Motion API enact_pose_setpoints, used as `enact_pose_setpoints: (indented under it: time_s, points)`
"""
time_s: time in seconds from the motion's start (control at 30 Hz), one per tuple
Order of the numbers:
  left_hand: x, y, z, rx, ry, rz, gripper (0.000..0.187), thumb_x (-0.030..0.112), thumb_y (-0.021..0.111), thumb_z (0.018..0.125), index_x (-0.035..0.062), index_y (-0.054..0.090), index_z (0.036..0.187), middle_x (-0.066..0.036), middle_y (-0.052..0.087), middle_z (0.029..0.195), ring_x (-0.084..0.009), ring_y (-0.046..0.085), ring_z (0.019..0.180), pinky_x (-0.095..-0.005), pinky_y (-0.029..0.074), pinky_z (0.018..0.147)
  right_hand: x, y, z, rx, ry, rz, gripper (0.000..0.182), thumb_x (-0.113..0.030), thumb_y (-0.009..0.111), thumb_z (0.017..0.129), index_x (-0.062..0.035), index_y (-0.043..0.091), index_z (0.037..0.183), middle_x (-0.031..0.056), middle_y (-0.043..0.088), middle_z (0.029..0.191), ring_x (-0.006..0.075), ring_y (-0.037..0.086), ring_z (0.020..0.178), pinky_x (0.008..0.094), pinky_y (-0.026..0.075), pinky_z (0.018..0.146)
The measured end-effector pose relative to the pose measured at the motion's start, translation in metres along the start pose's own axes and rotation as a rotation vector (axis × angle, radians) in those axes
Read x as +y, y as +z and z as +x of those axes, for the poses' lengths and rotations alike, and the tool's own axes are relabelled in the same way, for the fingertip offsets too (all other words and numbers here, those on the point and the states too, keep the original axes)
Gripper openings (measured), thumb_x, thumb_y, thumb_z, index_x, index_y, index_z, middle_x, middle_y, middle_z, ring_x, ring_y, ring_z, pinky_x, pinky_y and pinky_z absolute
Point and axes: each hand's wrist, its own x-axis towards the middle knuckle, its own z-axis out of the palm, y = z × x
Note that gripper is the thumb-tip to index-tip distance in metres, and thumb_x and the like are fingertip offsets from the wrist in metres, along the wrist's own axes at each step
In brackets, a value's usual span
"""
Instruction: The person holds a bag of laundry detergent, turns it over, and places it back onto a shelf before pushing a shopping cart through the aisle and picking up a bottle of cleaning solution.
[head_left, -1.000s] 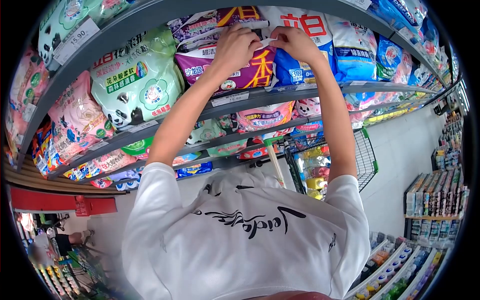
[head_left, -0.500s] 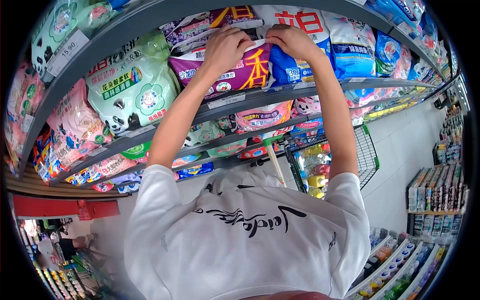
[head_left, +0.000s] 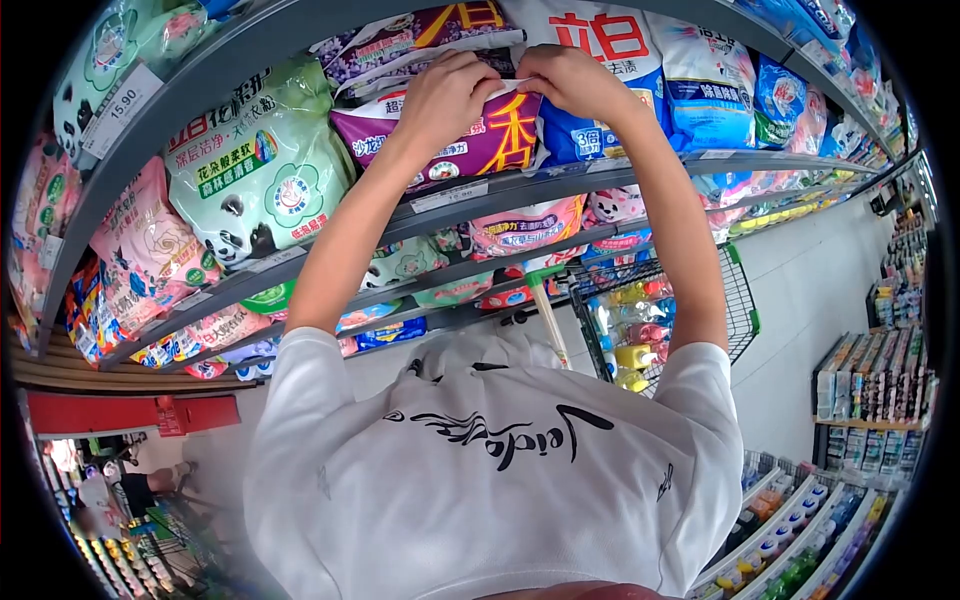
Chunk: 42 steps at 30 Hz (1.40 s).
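Observation:
A purple bag of laundry powder (head_left: 470,147) with large yellow and white lettering stands on the shelf in front of me. My left hand (head_left: 452,98) has its fingers curled over the bag's upper edge. My right hand (head_left: 575,84) pinches the same edge a little further right, thumb and fingers pressed together. Behind, another purple bag (head_left: 420,38) leans on the shelf. To the right is a white and blue detergent bag (head_left: 600,40), partly covered by my right hand. A green detergent bag (head_left: 262,170) with a panda print sits on the left.
A price label (head_left: 450,197) is fixed on the shelf edge (head_left: 540,190) below the bag. Under my right arm stands a shopping cart (head_left: 735,300) with several bottles in it. Lower shelves hold more bags. A person (head_left: 110,497) is at the far lower left.
The purple bag's left end has shifted slightly left. Both hands keep to its top edge, having moved slightly left with it. The view has shifted a little.

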Motion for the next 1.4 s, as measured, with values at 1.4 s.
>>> enact_pose_setpoints:
  time_s: [1.4]
  points:
    - [-0.043,-0.083,-0.023,-0.355,-0.192,0.422,0.056,0.060,0.059,0.079,0.0047,0.062,0.073,-0.013,0.062,0.068,-0.0335,0.063,0.067,-0.0433,0.049,0.062,0.020,0.016,-0.004,0.054,0.182,0.018,0.020,-0.026,0.060,0.090,-0.0117,0.068,0.100,0.0089,0.070,0.091,0.0230,0.067,0.085,0.0316,0.054,0.069]
